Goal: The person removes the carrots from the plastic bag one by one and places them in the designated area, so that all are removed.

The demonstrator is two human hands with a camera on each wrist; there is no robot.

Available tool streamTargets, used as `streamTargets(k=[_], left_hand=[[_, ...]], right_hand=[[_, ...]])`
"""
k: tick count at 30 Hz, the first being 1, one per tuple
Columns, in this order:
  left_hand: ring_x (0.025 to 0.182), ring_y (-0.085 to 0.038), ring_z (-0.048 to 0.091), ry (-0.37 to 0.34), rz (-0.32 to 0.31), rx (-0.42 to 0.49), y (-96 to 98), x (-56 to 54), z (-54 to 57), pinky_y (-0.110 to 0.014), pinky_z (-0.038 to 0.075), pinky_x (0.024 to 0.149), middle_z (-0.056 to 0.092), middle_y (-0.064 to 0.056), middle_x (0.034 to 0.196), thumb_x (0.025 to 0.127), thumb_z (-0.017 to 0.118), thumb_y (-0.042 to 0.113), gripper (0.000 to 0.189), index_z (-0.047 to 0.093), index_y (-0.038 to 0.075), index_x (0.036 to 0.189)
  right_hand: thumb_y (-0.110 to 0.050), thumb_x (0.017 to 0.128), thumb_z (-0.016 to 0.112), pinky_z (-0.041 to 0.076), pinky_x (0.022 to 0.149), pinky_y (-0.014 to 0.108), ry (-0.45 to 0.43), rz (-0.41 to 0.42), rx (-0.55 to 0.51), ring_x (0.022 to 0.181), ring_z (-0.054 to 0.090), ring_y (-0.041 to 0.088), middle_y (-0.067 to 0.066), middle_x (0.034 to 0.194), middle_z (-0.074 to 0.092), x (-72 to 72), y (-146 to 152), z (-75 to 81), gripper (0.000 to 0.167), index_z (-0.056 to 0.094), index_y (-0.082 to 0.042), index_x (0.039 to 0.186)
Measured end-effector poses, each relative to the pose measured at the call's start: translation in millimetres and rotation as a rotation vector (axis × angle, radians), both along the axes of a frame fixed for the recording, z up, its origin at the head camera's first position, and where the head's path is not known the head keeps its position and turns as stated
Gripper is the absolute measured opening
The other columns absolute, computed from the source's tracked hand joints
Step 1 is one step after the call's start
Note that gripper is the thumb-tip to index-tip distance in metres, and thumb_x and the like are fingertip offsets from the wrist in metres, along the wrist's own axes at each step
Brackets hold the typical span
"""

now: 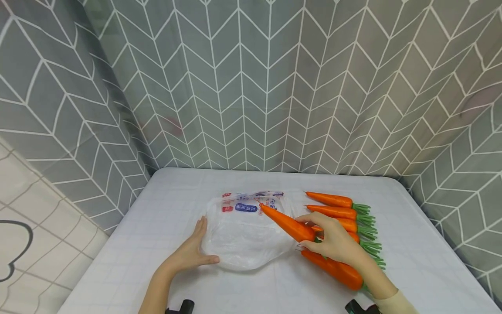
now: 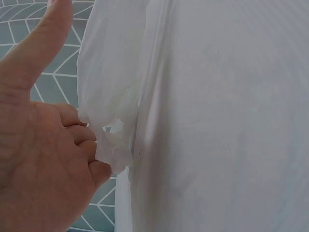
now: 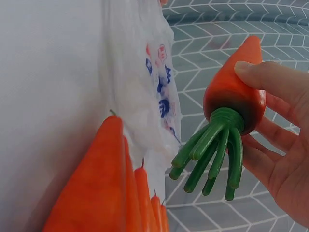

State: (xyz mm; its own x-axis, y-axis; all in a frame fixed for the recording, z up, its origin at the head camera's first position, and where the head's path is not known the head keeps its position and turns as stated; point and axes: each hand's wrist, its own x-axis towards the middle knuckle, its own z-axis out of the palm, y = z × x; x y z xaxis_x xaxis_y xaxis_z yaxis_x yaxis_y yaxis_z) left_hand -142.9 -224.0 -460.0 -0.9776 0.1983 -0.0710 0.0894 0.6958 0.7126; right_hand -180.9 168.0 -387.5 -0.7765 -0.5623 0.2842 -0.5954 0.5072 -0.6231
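Observation:
My right hand (image 1: 333, 237) holds an orange carrot (image 1: 288, 222) with green stalks, thumb on one side and fingers on the other. The carrot is raised off the table, and its tip reaches over a white plastic bag (image 1: 247, 240) with red and blue print. In the right wrist view, the held carrot (image 3: 235, 84) has its stalks pointing down, toward the camera. My left hand (image 1: 192, 248) is at the bag's left edge, thumb spread away from the fingers. In the left wrist view, the fingertips of the left hand (image 2: 53, 150) meet the bag's crumpled edge and are partly hidden.
Several more carrots (image 1: 329, 199) lie in a row on the right, stalks to the right. The nearest carrot (image 1: 337, 272) lies below my right hand. A white cloth covers the table (image 1: 125, 270). A grey patterned curtain (image 1: 255, 87) hangs behind it.

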Motion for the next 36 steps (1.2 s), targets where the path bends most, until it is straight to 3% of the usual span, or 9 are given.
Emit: streamTargets(k=[12, 26, 34, 36], left_hand=[[0.143, -0.043, -0.004, 0.005, -0.006, -0.002, 0.7, 0.7, 1.2, -0.055, 0.009, 0.113, -0.005, -0.03, 0.155, 0.07, 0.085, 0.04, 0.126, 0.001, -0.011, 0.149], [0.143, -0.043, -0.005, 0.004, -0.01, -0.011, 2.6, -0.5, 2.7, -0.053, 0.007, 0.113, -0.006, -0.029, 0.155, 0.07, 0.084, 0.04, 0.126, 0.0, -0.011, 0.148], [0.143, -0.043, -0.006, -0.009, -0.013, -0.005, 2.3, -0.8, 0.6, -0.054, 0.007, 0.114, -0.007, -0.028, 0.155, 0.07, 0.085, 0.04, 0.126, -0.001, -0.01, 0.149], [0.143, -0.042, -0.006, -0.01, -0.01, -0.007, 2.6, -0.2, 1.4, -0.054, 0.007, 0.114, -0.007, -0.028, 0.156, 0.07, 0.085, 0.04, 0.126, -0.001, -0.01, 0.149]], right_hand=[[-0.024, 0.076, 0.083, 0.056, 0.078, 0.03, 0.001, -0.022, 0.111, 0.093, 0.059, 0.006, -0.011, 0.115, 0.062, 24.0, 25, -8.5, 0.047, 0.064, -0.024, 0.118], [-0.032, 0.075, 0.083, 0.055, 0.077, 0.031, 0.019, -0.039, 0.18, 0.09, 0.059, 0.005, -0.016, 0.107, 0.063, 40.0, 45, -19.1, 0.043, 0.066, -0.023, 0.114], [-0.036, 0.076, 0.082, 0.054, 0.076, 0.03, -0.035, -0.022, 0.23, 0.094, 0.059, 0.007, -0.01, 0.111, 0.064, 54.2, 55, -30.4, 0.043, 0.065, -0.022, 0.113], [-0.041, 0.076, 0.08, 0.053, 0.077, 0.03, -0.112, -0.041, 0.278, 0.093, 0.057, 0.007, -0.012, 0.111, 0.063, 58.9, 57, -31.5, 0.045, 0.065, -0.024, 0.114]])
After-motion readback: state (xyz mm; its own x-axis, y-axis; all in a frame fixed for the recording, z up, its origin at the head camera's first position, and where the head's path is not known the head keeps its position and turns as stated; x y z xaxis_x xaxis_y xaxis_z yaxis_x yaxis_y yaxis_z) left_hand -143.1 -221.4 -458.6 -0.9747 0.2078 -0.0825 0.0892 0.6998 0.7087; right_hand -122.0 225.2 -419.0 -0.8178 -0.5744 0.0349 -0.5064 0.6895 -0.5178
